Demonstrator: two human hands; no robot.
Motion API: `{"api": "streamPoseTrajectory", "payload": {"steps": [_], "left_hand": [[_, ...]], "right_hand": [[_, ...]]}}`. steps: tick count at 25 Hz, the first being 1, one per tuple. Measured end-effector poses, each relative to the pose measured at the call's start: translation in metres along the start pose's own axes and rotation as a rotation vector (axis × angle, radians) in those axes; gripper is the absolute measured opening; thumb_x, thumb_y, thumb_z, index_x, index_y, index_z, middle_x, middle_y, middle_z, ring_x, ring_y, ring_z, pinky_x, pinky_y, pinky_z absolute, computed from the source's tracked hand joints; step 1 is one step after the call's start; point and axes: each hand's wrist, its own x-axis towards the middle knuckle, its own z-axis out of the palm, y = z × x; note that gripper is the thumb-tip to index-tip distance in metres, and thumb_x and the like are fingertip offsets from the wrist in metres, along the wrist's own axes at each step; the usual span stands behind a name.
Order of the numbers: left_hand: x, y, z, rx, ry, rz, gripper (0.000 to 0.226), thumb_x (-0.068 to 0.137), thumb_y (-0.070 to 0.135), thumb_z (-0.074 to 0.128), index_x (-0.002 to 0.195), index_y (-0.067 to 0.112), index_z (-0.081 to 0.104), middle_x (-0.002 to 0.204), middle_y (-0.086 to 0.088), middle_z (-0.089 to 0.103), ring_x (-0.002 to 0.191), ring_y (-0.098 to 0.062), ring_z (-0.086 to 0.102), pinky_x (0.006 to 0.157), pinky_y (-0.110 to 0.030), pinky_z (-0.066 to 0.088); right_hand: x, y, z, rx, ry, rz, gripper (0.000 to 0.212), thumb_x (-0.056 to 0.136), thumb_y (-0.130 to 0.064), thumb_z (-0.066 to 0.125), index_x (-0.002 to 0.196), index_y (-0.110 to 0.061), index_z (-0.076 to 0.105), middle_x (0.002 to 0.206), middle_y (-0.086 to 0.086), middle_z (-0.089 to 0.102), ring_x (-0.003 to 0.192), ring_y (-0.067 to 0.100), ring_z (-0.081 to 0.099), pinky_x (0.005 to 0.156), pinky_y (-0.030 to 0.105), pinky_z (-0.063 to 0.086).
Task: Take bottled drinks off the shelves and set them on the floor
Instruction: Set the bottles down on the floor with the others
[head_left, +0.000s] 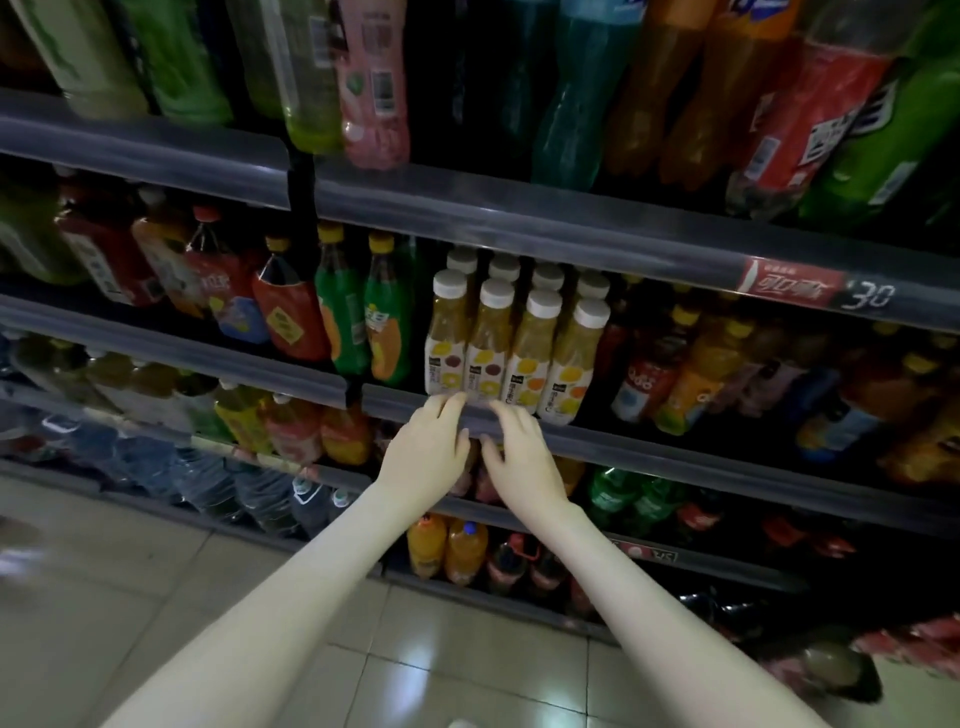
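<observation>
juice bottles (519, 358): centre frame, upright, caps up, behind shelf rail (675, 448) | left hand (423, 452), right hand (524, 460): just below, fingers loosely spread, holding nothing | fingertips at bottle bases, left seemingly nearer

Only thing I can actually read: a red tag (784, 287) on the shelf edge (571, 234) with Coca-Cola's Chinese logo in white, and "30" (871, 297) right beside it. Labels on the white-capped juice bottles (511, 358) are too blurry to read.
</observation>
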Motion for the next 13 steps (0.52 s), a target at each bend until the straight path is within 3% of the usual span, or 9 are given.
{"api": "streamPoseTrajectory", "payload": {"steps": [6,10,13], "left_hand": [[-0.027,-0.068,-0.019,0.067,-0.023,-0.216,0.050,0.098,0.026,0.043,0.145,0.018,0.030,0.142,-0.004,0.040,0.119,-0.023,0.049,0.082,-0.032,0.050],[-0.063,-0.154,-0.052,0.097,0.014,-0.379,0.050,0.098,0.026,0.042,0.145,0.016,0.031,0.141,-0.005,0.041,0.121,-0.024,0.048,0.090,-0.034,0.047],[-0.095,-0.222,-0.085,0.097,0.045,-0.501,0.051,0.097,0.026,0.043,0.145,0.017,0.030,0.142,-0.005,0.040,0.121,-0.025,0.048,0.087,-0.035,0.048]], "right_hand": [[0.025,-0.025,0.063,0.003,-0.175,-0.070,0.042,0.100,-0.022,0.045,0.142,-0.018,0.038,0.141,0.000,0.041,0.134,0.015,0.033,0.106,0.028,0.033],[0.043,-0.085,0.132,-0.018,-0.321,-0.180,0.042,0.101,-0.022,0.045,0.142,-0.016,0.037,0.140,0.002,0.041,0.132,0.017,0.033,0.104,0.028,0.033],[0.056,-0.141,0.194,-0.040,-0.393,-0.253,0.042,0.101,-0.020,0.045,0.142,-0.014,0.037,0.140,0.003,0.042,0.131,0.019,0.035,0.103,0.029,0.035]]}}
